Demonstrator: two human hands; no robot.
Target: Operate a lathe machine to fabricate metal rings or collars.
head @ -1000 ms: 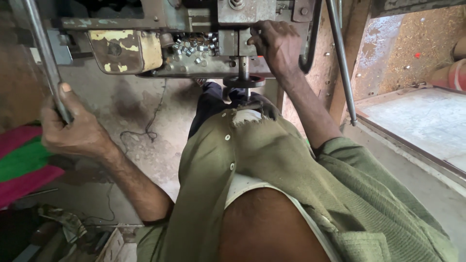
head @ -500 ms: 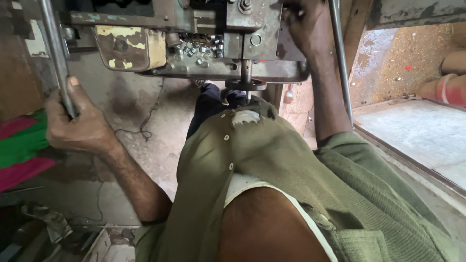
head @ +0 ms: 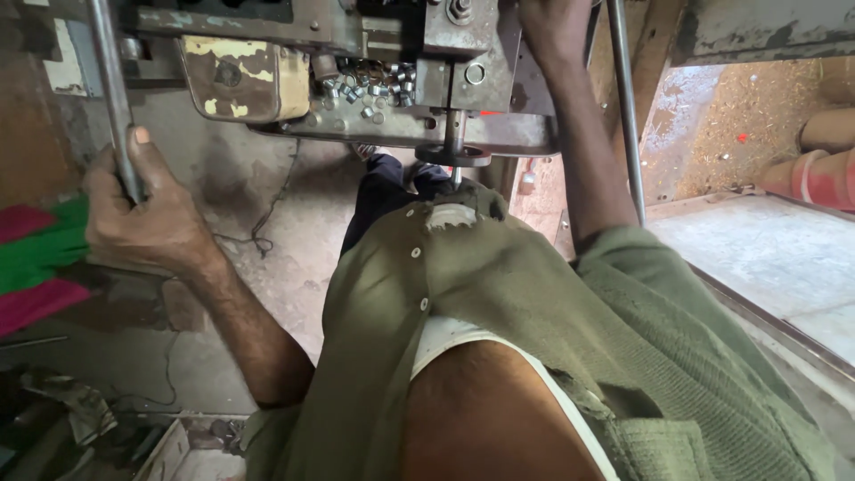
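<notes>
I look down my chest at a worn metal press machine (head: 392, 80) with a yellow-painted block and a pile of small metal rings (head: 365, 89) on its bed. My left hand (head: 142, 209) is wrapped around a steel lever rod (head: 107, 80) at the left. My right hand (head: 554, 27) reaches up onto the machine's upper part at the top edge; its fingers are partly cut off by the frame, so what it grips is hidden. A vertical punch pin (head: 455, 147) hangs under the machine's middle.
A second steel rod (head: 623, 107) runs down on the right. Red and green cloth (head: 36, 258) lies at the left. A concrete slab with a metal edge (head: 766, 267) sits at the right, with reddish pipes (head: 819, 169) beyond. Scrap and a box (head: 169, 445) lie on the floor.
The view has tilted so the machine sits lower and nearer. My right hand has moved up the machine towards the top edge. My left hand stays on the lever rod.
</notes>
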